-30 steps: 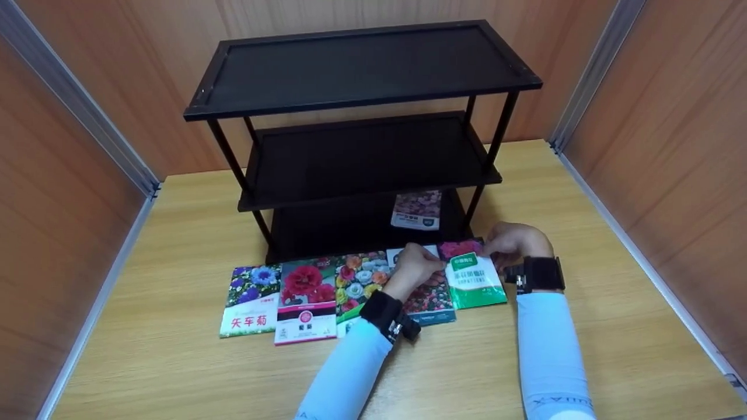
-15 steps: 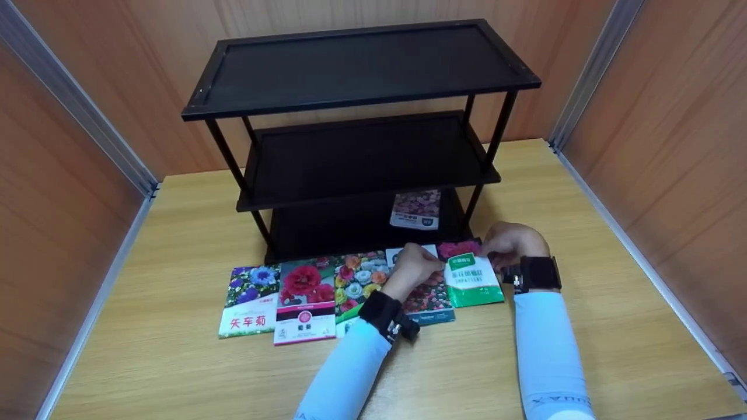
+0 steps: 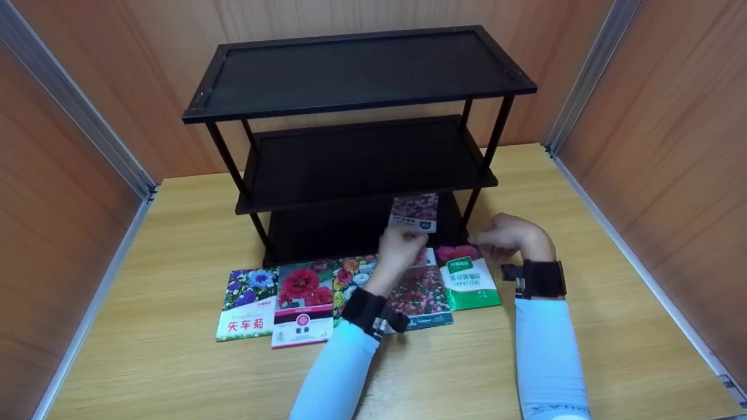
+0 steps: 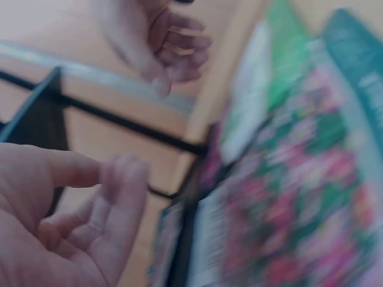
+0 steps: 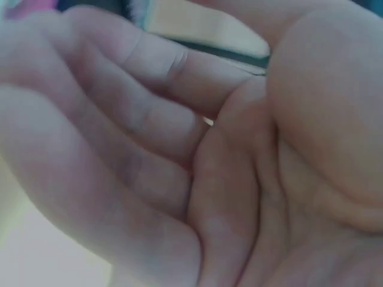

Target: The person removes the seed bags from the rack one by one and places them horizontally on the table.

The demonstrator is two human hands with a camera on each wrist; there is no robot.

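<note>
My left hand [image 3: 400, 254] hovers over the row of flower seed packets, its fingertips near the lower edge of a pink-flower seed packet [image 3: 415, 209] on the bottom shelf. In the left wrist view its fingers [image 4: 122, 197] are loosely bent with nothing between them. Below it lies a seed packet with red and pink flowers [image 3: 420, 294]. My right hand [image 3: 513, 236] is beside the green-and-white seed packet [image 3: 471, 286], apart from it. The right wrist view shows its fingers loosely curled and holding nothing.
A black three-tier rack [image 3: 367, 157] stands behind the row. Further left lie a multicoloured-flower packet [image 3: 350, 274], partly behind my left arm, a red-flower packet [image 3: 303, 291] and a blue-flower packet [image 3: 248, 303]. Wood-grain panels [image 3: 671, 146] enclose the table.
Both hands have left the green-and-white packet's top edge. My left hand has moved up and left toward the bottom shelf; the right has drawn slightly aside. The packet has shifted slightly left.
</note>
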